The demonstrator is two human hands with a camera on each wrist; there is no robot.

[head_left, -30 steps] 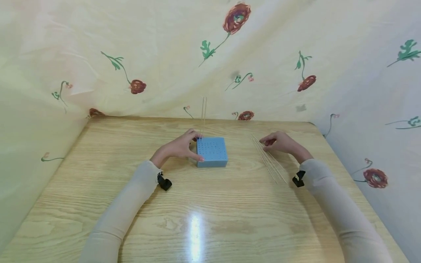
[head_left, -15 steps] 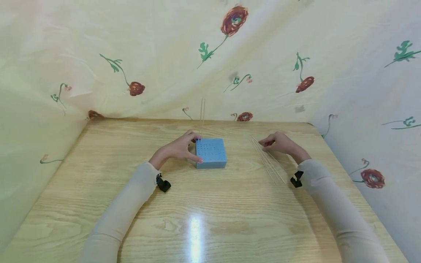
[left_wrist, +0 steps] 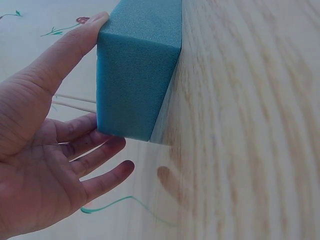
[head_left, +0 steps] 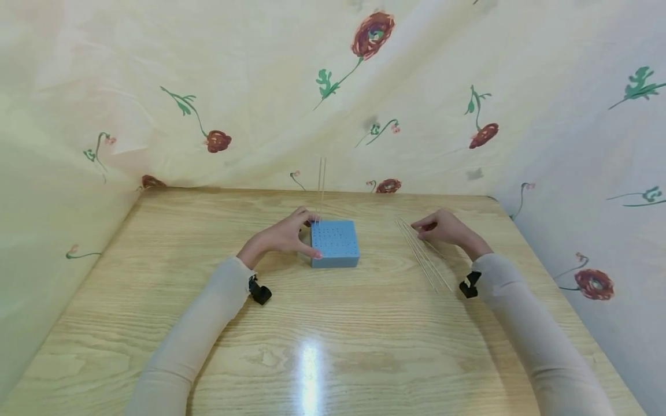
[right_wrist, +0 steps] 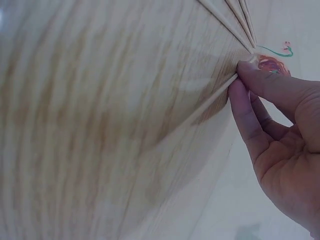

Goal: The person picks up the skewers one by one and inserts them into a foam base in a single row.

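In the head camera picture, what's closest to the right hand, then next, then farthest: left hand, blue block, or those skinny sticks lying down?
1. Skinny sticks lying down: just left of the right hand.
2. Blue block: farther left, near the middle.
3. Left hand: farthest, at the block's left side.

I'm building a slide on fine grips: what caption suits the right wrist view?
Right hand pinching a thin stick, with other sticks close by on the wooden table.

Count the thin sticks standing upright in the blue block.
2. The left stick and the right stick stand side by side at the far left corner of the blue block. No others show standing there.
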